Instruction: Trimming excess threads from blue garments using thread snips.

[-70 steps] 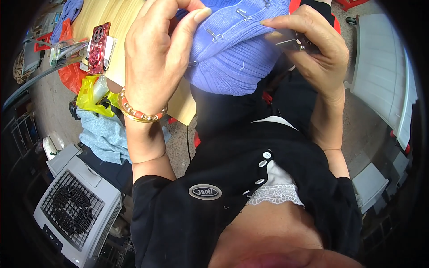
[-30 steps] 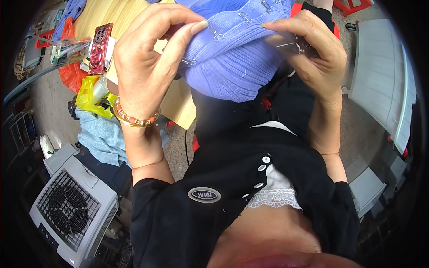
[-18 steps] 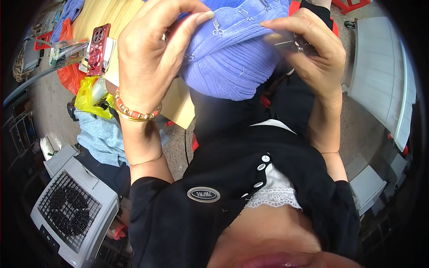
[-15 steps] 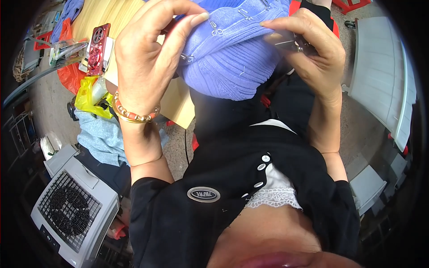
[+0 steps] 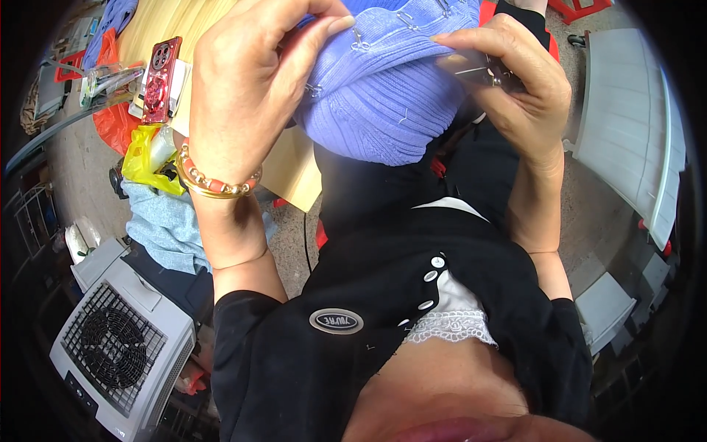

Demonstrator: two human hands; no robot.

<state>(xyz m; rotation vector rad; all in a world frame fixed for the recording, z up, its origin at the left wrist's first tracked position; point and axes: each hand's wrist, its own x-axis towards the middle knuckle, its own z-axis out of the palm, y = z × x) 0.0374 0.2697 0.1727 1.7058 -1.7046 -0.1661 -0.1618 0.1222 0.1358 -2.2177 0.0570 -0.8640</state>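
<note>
Periwinkle-blue ribbed knit fabric (image 5: 387,118) is bunched above my lap at the top of the view. Along its upper band sit several small wire hook-like fasteners (image 5: 360,43). My left hand (image 5: 247,96), wearing beaded and gold bracelets, is closed, thumb and finger pinching the fabric's edge beside one fastener. My right hand (image 5: 523,88) is closed too, its index fingertip against the band. A thin, bright needle-like piece (image 5: 470,71) shows between its fingers, and shiny small metal pieces (image 5: 497,76) lie partly hidden in that palm. A loose light thread (image 5: 403,118) lies on the knit.
At left, a red phone (image 5: 160,79) lies near a wooden tabletop (image 5: 184,16). Below are a yellow plastic bag (image 5: 143,163), light-blue cloth (image 5: 166,225) and a grey air cooler (image 5: 121,339). A large white panel (image 5: 626,121) stands at right, with a white box (image 5: 605,311) lower down.
My left hand has shifted slightly to the right, and the fabric and its fasteners have moved slightly right and down with it. My right hand has barely moved and keeps the needle-like piece.
</note>
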